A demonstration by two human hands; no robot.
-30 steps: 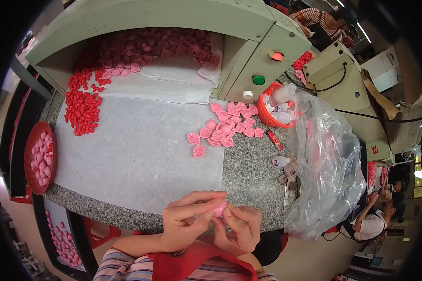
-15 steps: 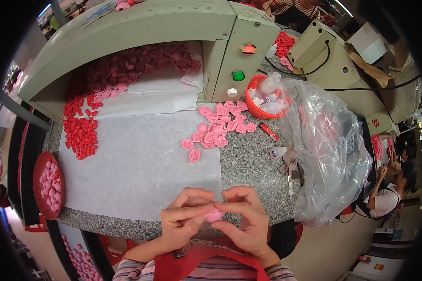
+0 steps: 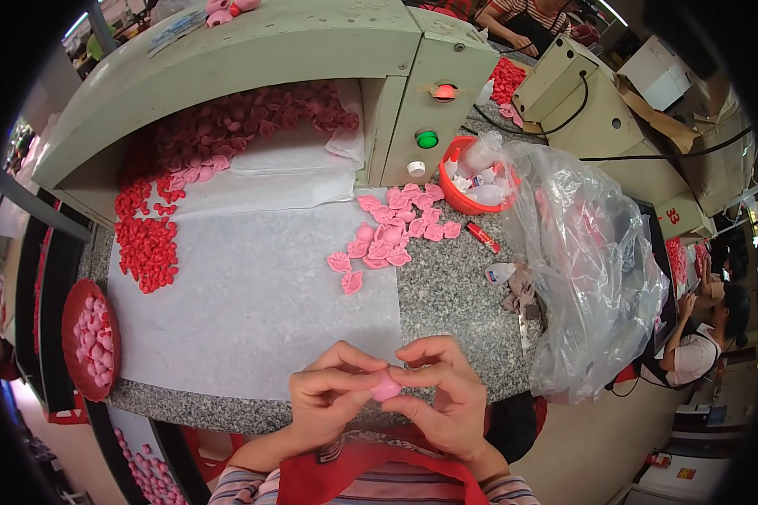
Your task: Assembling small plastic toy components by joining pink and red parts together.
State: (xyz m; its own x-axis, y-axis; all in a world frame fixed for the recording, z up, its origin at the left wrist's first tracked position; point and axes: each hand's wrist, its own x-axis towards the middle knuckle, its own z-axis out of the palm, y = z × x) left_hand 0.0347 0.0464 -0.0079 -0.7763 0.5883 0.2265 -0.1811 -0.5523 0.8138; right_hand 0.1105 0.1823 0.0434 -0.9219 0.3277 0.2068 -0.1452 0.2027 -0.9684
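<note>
Okay — your right hand [image 3: 448,394] fanned wider, left hand [image 3: 328,392] half-curled, both still pinching the pink piece [image 3: 387,388] — still mid-handling.

Red apron [image 3: 387,456] with pale lettering [image 3: 377,436] over a pink-and-blue striped shirt [image 3: 379,493]

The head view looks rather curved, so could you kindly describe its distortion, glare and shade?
Head view: the front edge of the granite tabletop bows; white glints streak the clear plastic bag; pink pieces inside the pale-green machine sit in shade.
</note>
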